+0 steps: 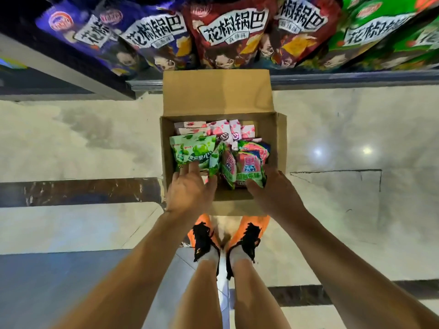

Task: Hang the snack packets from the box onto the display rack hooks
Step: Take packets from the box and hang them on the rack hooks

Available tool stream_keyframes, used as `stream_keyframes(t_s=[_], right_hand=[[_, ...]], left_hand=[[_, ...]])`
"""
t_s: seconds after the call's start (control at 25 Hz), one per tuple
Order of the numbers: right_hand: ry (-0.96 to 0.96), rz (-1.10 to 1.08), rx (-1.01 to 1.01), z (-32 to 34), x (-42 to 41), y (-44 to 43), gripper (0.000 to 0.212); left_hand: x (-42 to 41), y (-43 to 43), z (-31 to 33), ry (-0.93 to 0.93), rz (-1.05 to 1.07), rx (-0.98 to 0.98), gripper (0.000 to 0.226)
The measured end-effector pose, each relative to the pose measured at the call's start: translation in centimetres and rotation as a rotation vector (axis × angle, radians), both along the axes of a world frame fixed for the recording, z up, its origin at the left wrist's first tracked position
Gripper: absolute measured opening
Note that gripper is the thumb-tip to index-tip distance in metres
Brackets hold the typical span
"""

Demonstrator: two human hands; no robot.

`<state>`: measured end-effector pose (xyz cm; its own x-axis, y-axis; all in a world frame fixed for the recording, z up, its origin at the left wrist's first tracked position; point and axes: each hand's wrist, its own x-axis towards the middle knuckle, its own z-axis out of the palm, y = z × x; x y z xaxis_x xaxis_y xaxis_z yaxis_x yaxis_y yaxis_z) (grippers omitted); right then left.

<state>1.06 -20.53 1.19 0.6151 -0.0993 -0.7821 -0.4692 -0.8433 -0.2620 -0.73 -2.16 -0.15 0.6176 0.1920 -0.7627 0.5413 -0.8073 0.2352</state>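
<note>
An open cardboard box point(221, 98) stands on the floor in front of my feet. Inside lie several snack packets: green ones point(193, 151) at the left, pink and green ones point(249, 167) at the right, and pale pink ones point(218, 130) at the back. My left hand point(190, 188) reaches into the box's near left side, fingers spread and touching the green packets. At the near right side, my right hand point(270, 188) grips the lower edge of a pink and green packet, thumb on its front.
Large purple, red and green snack bags point(225, 34) hang on the display rack above the box. A grey shelf base point(332, 78) runs behind the box. Glossy beige floor tiles point(83, 143) surround it. My orange and black shoes point(228, 238) stand just behind the box.
</note>
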Motion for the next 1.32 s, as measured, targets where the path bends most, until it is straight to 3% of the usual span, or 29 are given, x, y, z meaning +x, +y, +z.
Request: stream_keyframes(t_s=[0.24, 0.4, 0.56, 0.68, 0.84, 0.96, 1.16, 1.32], right_hand=[[0.006, -0.170, 0.085, -7.8, -0.4, 1.0, 0.057], [-0.025, -0.177, 0.141, -12.5, -0.7, 2.2, 0.050], [-0.132, -0.058, -0.019, -15.8, -1.0, 3.7, 0.036], [-0.223, 0.012, -0.109, -17.0, -1.1, 3.9, 0.028], [-0.256, -0.036, -0.053, -17.0, -1.5, 2.8, 0.025], [-0.284, -0.073, 0.013, -16.3, -1.6, 2.1, 0.026], [-0.305, -0.155, 0.092, -15.6, -1.2, 1.9, 0.025], [-0.316, -0.240, 0.158, -14.6, -1.1, 1.8, 0.020]], left_hand=[[0.6, 1.3, -7.8, -0.065, 0.313, 0.032, 0.075], [0.3, 1.7, -11.4, -0.135, 0.381, 0.052, 0.086], [0.1, 1.3, -13.5, -0.194, 0.404, 0.065, 0.091], [0.4, 1.0, -14.7, -0.234, 0.440, 0.101, 0.091], [0.4, 0.5, -15.3, -0.273, 0.467, 0.090, 0.089], [0.5, 0.5, -15.4, -0.285, 0.458, 0.081, 0.079], [1.3, 0.3, -16.0, -0.178, 0.388, 0.120, 0.044], [1.3, 0.5, -15.2, -0.172, 0.440, 0.072, 0.038]])
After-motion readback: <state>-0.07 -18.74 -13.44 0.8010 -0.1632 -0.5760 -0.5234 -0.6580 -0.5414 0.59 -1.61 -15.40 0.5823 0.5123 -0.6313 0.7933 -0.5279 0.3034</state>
